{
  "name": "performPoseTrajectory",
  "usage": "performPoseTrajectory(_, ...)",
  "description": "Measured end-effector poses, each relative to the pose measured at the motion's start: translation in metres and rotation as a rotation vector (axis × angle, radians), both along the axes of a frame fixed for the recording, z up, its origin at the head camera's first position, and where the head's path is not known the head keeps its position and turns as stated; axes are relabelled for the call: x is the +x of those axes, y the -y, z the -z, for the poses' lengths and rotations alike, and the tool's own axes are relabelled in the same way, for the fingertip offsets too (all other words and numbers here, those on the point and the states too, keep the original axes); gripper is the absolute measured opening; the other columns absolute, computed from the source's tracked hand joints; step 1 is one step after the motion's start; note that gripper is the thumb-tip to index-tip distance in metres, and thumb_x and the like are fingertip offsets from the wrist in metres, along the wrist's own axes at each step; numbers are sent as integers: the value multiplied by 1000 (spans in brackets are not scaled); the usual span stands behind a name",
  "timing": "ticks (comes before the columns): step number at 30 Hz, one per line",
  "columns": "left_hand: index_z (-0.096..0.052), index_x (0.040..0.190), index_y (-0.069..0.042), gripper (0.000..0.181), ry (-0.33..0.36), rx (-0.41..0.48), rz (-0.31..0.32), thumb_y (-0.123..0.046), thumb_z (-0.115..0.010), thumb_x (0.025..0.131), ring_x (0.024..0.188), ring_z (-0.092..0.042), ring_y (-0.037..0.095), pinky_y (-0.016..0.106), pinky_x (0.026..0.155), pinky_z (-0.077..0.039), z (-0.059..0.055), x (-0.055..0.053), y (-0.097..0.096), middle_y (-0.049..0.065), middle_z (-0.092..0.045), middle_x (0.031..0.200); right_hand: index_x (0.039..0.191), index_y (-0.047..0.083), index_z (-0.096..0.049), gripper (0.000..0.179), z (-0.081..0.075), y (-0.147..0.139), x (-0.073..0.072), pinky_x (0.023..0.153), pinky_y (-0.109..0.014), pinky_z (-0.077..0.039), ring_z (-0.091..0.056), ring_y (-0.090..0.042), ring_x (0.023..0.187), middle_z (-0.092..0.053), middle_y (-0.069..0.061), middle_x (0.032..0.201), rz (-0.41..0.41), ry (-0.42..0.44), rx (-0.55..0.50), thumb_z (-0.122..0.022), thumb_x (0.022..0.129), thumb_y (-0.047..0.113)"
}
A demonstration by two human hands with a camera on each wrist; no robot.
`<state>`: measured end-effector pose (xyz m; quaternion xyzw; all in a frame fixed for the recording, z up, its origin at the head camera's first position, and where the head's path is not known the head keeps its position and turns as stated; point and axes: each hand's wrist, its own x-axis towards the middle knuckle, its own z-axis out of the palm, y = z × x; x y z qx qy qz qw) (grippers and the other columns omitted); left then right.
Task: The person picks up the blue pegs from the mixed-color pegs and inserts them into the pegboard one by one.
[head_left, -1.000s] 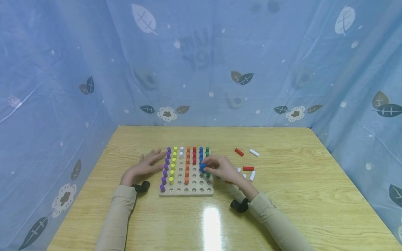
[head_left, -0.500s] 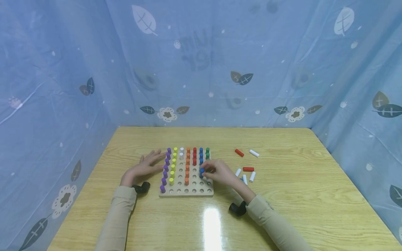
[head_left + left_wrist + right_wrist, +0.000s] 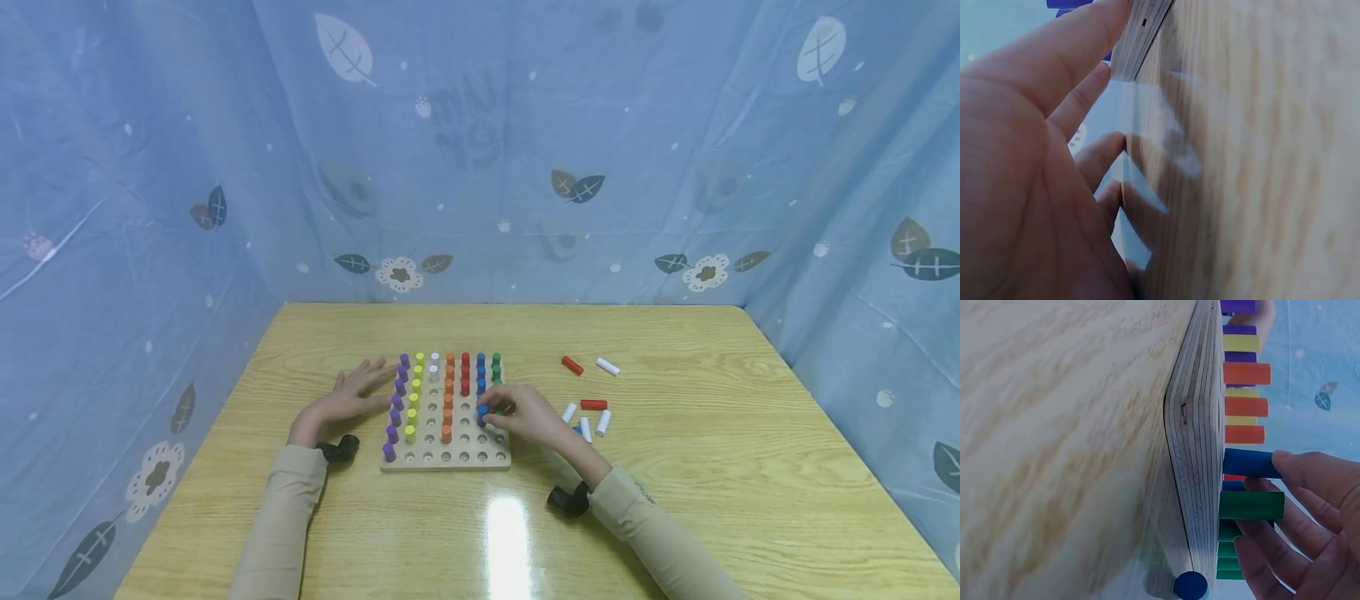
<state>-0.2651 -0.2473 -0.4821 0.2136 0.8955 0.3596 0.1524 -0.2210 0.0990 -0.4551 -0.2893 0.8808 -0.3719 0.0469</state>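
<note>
A wooden pegboard (image 3: 446, 467) holds columns of purple, yellow, white, orange, red, blue and green pegs. My right hand (image 3: 531, 413) pinches a blue peg (image 3: 483, 415) in the blue column, on the board's right side. In the right wrist view, that blue peg (image 3: 1249, 463) stands at the board's face with the thumb on its outer end, beside a green peg (image 3: 1252, 505). Fingers spread and mostly straight, my left hand (image 3: 348, 401) rests at the board's left edge near the purple pegs (image 3: 397, 402). The right hand hides part of the green column.
Right of the board lie loose pegs: red ones (image 3: 594, 405), several white ones (image 3: 603, 423) and a blue one (image 3: 577, 430) partly covered by a white one. A blue patterned curtain (image 3: 502, 167) surrounds the wooden table (image 3: 675, 467).
My right hand has come slightly nearer the person, bringing the blue peg down to the board in the blue column; over the last half second it hardly moves. The left hand stays put.
</note>
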Motion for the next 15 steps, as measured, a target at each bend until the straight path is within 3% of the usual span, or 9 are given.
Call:
performPoseTrajectory(9,-26,147,-23,65,7,14,-5,-43,-53,92,142,8,35,61,105,20,0,1,-1,11,-6,156,102,10,-67,19,-1,-1,1,72,-20,-52,-62,-8,83,-68,4,90,4,-12,12,-69,84,15)
performPoseTrajectory(15,-26,147,-22,65,7,8,-3,-44,-52,92,142,9,35,60,105,20,0,0,0,11,-6,156,103,10,-67,19,-5,-2,2,74,-21,-52,-62,-9,84,-68,1,93,-5,0,11,-68,84,15)
